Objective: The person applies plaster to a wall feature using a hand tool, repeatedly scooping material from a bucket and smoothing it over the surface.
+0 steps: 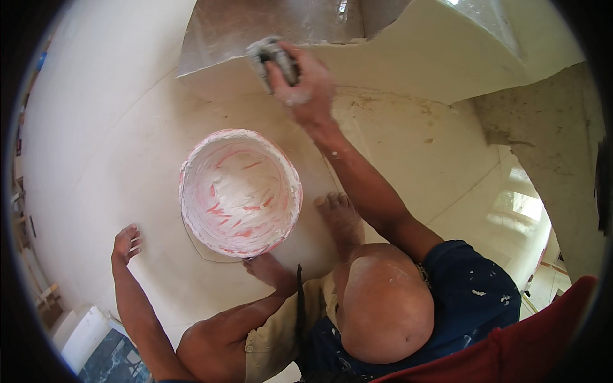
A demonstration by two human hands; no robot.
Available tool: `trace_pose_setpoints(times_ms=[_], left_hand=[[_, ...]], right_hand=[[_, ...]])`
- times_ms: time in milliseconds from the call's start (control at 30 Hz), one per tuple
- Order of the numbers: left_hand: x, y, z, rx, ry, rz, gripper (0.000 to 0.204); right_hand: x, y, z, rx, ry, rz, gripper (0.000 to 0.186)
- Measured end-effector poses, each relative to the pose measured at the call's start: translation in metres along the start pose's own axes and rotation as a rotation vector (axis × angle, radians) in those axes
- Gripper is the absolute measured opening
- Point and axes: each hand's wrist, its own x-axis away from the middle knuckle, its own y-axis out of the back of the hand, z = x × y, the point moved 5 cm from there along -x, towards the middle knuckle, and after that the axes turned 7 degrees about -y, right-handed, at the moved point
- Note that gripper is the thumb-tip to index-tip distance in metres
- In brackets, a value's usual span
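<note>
My right hand (310, 89), fingers clenched round one grey-white wad (260, 48), near the ragged edge of a grey-brown surface (274, 19); my left hand (126, 243), fingers loosely curled, unladen. One round pinkish bucket (290, 201), before my bare feet (271, 271), white paste (241, 182) inside, walls smeared.

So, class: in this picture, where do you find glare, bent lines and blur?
Head view: glare bleaches part of the floor at far right; floor lines bow and the corners go black, as in fisheye pictures; the right hand and the grey-white lump it grips look slightly smeared, perhaps from motion; the bucket looks sharper.
</note>
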Motion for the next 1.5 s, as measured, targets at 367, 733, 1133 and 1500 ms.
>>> trace_pose_setpoints(times_ms=[367,733,1133,1500], left_hand=[[0.017,0.017,0.016,0.053,0.008,-0.059,0.058],[0.012,-0.005,-0.015,0.054,-0.042,-0.031,0.058],[0.027,-0.003,0.012,-0.004,0.053,-0.018,0.058],[0.011,0.002,-0.011,0.088,-0.086,-0.054,0.057]], right_hand=[[-0.002,-0.005,0.014,0.051,0.078,0.001,0.037],[0.012,-0.118,0.078,0.086,0.182,0.38,0.039],[-0.007,-0.039,0.048,0.07,0.001,0.209,0.038],[-0.013,-0.007,0.067,0.299,0.294,0.187,0.032]])
